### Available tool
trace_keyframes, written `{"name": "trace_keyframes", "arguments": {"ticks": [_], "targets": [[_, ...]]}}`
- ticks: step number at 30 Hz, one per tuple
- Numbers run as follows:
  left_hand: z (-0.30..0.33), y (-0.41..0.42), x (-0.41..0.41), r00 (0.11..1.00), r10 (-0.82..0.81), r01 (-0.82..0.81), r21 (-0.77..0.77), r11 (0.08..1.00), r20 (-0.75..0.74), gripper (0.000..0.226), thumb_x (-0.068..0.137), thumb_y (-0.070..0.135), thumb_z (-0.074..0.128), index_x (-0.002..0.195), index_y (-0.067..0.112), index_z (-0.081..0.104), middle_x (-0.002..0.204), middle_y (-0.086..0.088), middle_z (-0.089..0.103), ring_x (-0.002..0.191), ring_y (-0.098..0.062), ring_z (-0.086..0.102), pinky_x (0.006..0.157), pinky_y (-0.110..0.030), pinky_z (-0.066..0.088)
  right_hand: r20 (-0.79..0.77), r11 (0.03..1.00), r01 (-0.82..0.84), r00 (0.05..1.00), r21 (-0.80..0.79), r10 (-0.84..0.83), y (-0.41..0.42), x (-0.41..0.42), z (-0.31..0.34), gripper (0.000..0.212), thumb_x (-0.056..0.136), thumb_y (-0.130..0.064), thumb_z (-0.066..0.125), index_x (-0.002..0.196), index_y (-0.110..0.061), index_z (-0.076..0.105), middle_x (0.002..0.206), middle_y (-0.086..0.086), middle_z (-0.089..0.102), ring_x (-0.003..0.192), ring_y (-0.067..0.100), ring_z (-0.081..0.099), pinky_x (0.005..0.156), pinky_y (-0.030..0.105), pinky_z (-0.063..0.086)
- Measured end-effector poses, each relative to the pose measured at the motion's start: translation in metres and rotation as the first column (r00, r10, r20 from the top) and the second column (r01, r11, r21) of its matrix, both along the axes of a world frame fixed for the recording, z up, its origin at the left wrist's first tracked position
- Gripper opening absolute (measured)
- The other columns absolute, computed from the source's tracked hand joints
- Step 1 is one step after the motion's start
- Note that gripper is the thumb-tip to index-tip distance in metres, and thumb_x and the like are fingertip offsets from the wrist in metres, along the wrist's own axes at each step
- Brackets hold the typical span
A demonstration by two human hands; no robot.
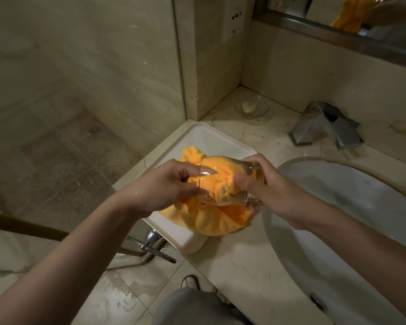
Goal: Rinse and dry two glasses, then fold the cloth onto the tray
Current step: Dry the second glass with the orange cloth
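Our right hand [265,191] grips a clear drinking glass [232,181] by its base while our left hand [167,186] pinches the orange terry cloth [211,216] stuffed inside, best twisted firmly.

Clear drinking glass [230,181]: on its side, held above the tray, stuffed with cloth.
Orange terry cloth [211,219]: bunched, partly inside glass, rest hanging below.
White rectangular plastic tray [211,139]: flat on table corner.

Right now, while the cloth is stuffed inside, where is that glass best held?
Around its base end, from the right, as the right hand does. The glass lies on its side, mouth leftward, where the left hand works the orange cloth in.
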State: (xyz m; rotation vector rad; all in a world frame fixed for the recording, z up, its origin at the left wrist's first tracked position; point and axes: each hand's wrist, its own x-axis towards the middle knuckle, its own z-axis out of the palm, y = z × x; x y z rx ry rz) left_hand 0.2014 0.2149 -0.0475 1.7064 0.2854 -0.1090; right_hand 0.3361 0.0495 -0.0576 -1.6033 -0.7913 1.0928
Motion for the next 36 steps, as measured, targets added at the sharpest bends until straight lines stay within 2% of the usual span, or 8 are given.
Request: {"name": "trace_keyframes", "arguments": {"ticks": [6, 12, 15, 18, 20, 25, 32, 36], "targets": [[-0.002, 0.003, 0.000, 1.000, 0.006, -0.007, -0.240, 0.971, -0.006, 0.021, 0.077, 0.004, 0.065, 0.090, 0.016, 0.076, 0.084, -0.001, 0.075, 0.077, -0.012, 0.071, 0.066, -0.020, 0.056, 0.263, 0.966, -0.118, 0.963, 0.229, 0.055, -0.008, -0.005, -0.008, 0.056, 0.067, -0.042, 0.071, 0.107, -0.038, 0.033, 0.112, -0.018, 0.039, 0.102, -0.016, 0.050, 0.077, 0.009, 0.047], [-0.008, 0.007, -0.001, 0.998, -0.054, 0.054, -0.495, 0.867, 0.015, 0.019, 0.065, 0.012, 0.065, 0.079, 0.015, 0.078, 0.076, -0.002, 0.074, 0.069, -0.012, 0.070, 0.062, -0.019, 0.055, 0.806, 0.859, -0.386, 0.589, 0.336, -0.050, -0.002, 0.008, -0.023, 0.059, 0.079, -0.040, 0.063, 0.125, -0.029, 0.028, 0.125, 0.002, 0.030, 0.124, 0.007, 0.032, 0.098, 0.018, 0.040], [-0.013, 0.010, 0.000, 1.000, -0.028, 0.018, -0.501, 0.865, -0.012, 0.018, 0.064, 0.013, 0.063, 0.074, 0.015, 0.077, 0.072, -0.003, 0.073, 0.066, -0.012, 0.070, 0.059, -0.019, 0.055, 0.808, 0.873, -0.385, 0.588, 0.300, -0.018, 0.004, 0.009, -0.028, 0.061, 0.078, -0.041, 0.064, 0.125, -0.032, 0.027, 0.129, 0.000, 0.029, 0.127, 0.008, 0.031, 0.101, 0.018, 0.037], [-0.011, 0.010, 0.002, 0.999, 0.019, -0.034, -0.453, 0.891, -0.037, 0.009, 0.069, 0.013, 0.067, 0.067, 0.016, 0.075, 0.068, -0.003, 0.072, 0.062, -0.012, 0.069, 0.055, -0.019, 0.054, 0.582, 0.943, -0.252, 0.809, 0.219, 0.081, 0.007, 0.006, -0.017, 0.059, 0.071, -0.067, 0.054, 0.123, -0.050, 0.029, 0.129, -0.017, 0.027, 0.123, -0.016, 0.027, 0.097, 0.004, 0.033], [-0.010, 0.013, 0.004, 0.997, 0.065, -0.073, -0.335, 0.939, -0.036, 0.012, 0.077, 0.008, 0.070, 0.073, 0.017, 0.076, 0.072, -0.002, 0.073, 0.065, -0.012, 0.070, 0.058, -0.019, 0.055, 0.283, 0.983, -0.138, 0.954, 0.119, 0.100, 0.010, 0.003, -0.008, 0.064, 0.064, -0.079, 0.040, 0.122, -0.064, 0.018, 0.133, -0.021, 0.028, 0.117, -0.007, 0.044, 0.088, 0.011, 0.046], [-0.004, 0.015, 0.006, 0.999, 0.024, -0.027, -0.109, 0.994, -0.028, 0.028, 0.075, 0.017, 0.059, 0.101, 0.021, 0.069, 0.085, 0.003, 0.075, 0.080, -0.012, 0.071, 0.066, -0.019, 0.055, -0.050, 0.999, 0.041, 0.998, -0.013, -0.042, 0.019, 0.003, -0.008, 0.055, 0.068, -0.060, 0.045, 0.112, -0.027, 0.038, 0.095, 0.002, 0.056, 0.057, 0.014, 0.059, 0.048, 0.025, 0.047], [-0.017, 0.014, 0.001, 0.998, 0.039, -0.051, -0.348, 0.936, -0.043, 0.022, 0.078, 0.006, 0.062, 0.084, 0.021, 0.078, 0.081, -0.003, 0.074, 0.074, -0.014, 0.070, 0.064, -0.021, 0.056, 0.309, 0.973, -0.084, 0.951, 0.217, 0.013, 0.006, 0.001, -0.026, 0.053, 0.070, -0.049, 0.071, 0.107, -0.042, 0.034, 0.110, -0.020, 0.041, 0.098, -0.010, 0.051, 0.076, 0.011, 0.048], [-0.020, 0.016, -0.002, 0.999, -0.049, 0.034, -0.470, 0.882, -0.020, 0.019, 0.067, 0.021, 0.075, 0.085, 0.017, 0.076, 0.081, -0.003, 0.074, 0.074, -0.014, 0.070, 0.063, -0.020, 0.055, 0.725, 0.889, -0.307, 0.688, 0.339, -0.039, 0.004, 0.005, -0.039, 0.063, 0.075, -0.045, 0.066, 0.125, -0.025, 0.033, 0.118, -0.001, 0.036, 0.115, 0.000, 0.037, 0.098, 0.010, 0.034]]}}
